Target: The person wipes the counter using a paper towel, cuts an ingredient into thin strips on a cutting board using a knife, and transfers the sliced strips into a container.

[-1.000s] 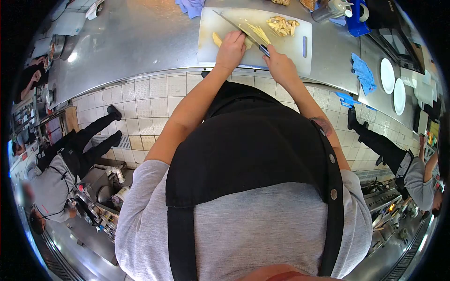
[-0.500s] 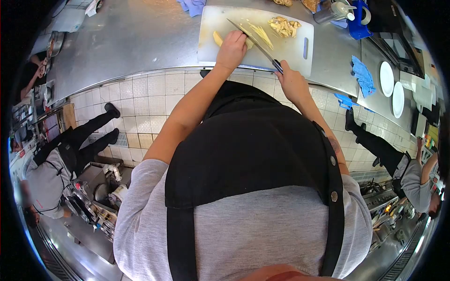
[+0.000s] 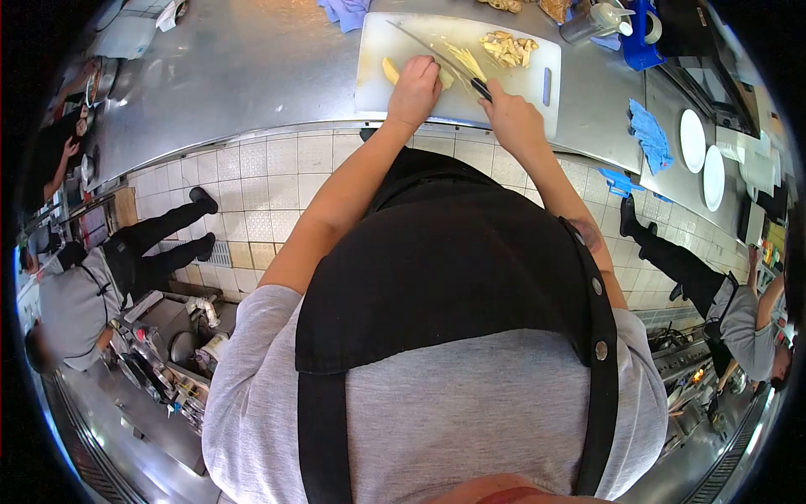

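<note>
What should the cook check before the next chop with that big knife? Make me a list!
1. Right hand wrapped firmly round the knife handle: ok.
2. Left hand holding the pale yellow food steady on the cutting board: ok.
3. Left fingertips tucked away from the blade: cannot tell, the hand hides them.
4. Blade resting over the board, not over the steel counter: ok.
5. Pile of cut pieces lying apart from the blade: ok.
6. Other people standing away from the board: ok, both are off at the sides.
</note>
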{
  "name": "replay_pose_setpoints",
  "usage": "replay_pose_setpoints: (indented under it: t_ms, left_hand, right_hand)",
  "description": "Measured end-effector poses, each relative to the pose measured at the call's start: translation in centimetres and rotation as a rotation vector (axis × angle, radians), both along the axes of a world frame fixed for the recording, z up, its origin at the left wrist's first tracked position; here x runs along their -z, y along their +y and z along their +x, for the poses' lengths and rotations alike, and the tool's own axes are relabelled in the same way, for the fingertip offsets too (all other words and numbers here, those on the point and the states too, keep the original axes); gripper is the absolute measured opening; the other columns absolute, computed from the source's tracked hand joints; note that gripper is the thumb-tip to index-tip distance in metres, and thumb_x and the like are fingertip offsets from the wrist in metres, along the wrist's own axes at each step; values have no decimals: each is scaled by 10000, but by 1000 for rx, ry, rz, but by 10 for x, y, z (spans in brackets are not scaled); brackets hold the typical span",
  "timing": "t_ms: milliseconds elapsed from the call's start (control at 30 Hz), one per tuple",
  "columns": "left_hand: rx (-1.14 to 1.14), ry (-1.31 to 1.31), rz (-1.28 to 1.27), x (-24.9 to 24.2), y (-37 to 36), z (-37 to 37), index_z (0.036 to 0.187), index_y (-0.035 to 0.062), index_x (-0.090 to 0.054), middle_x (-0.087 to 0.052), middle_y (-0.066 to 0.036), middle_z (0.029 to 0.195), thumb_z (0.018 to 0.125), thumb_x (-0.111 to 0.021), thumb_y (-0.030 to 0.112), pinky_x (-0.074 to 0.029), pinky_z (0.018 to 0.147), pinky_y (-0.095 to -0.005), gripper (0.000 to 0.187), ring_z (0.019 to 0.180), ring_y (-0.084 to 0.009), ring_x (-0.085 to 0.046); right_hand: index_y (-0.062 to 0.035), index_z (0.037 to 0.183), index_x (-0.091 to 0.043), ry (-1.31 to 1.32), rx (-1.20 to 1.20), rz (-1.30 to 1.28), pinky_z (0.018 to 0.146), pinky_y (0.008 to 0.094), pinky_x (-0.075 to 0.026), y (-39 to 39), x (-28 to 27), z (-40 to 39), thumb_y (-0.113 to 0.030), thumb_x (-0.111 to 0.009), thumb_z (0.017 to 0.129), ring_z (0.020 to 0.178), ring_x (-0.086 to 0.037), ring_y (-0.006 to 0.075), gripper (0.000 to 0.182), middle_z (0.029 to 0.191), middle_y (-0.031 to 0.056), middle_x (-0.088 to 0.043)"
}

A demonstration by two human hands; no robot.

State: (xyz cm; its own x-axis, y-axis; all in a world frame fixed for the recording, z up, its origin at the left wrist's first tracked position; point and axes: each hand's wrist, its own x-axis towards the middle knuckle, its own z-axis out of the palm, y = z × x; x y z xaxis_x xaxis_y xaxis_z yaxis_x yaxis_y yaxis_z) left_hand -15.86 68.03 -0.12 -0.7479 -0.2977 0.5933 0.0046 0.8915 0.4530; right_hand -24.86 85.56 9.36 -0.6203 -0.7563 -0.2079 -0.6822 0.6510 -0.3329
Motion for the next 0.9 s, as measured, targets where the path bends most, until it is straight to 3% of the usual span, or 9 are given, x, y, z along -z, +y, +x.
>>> replay_pose_setpoints:
  t_ms: [267, 467, 667, 900]
  left_hand:
    - [-8, 7, -1, -1, 0, -1, 921, -13, -614, -584, -155, 999, 735, -648, 0, -482, 909, -398, 190, 1020, -332, -560]
    - [6, -3, 26, -3, 0, -1, 943, -12, -624, -584, -153, 991, 723, -649, -17, -483, 903, -397, 221, 1009, -331, -564]
    - [11, 5, 18, -3, 1, -3, 943, -13, -619, -581, -158, 997, 729, -647, -9, -480, 906, -403, 216, 1015, -333, -561]
    - [12, -65, 8, -3, -1, 0, 927, -8, -597, -565, -159, 998, 722, -651, 0, -477, 902, -408, 212, 1008, -342, -547]
  right_hand:
    - [-92, 1077, -460, -94, 29, 69, 667, 558, -494, 43, -15, 17, -311, -511, 989, 770, -652, 458, 241, 802, 242, -667]
    - [-84, 1091, -432, -127, 59, 94, 671, 561, -486, 39, 9, 17, -273, -530, 983, 774, -646, 461, 239, 793, 243, -663]
    - [-87, 1071, -459, -89, 38, -64, 686, 567, -495, 9, 37, 9, -306, -538, 972, 785, -649, 470, 252, 806, 243, -669]
    - [-126, 1091, -467, -16, 20, 8, 646, 551, -497, 6, -3, 3, -337, -526, 985, 761, -655, 452, 244, 791, 227, -670]
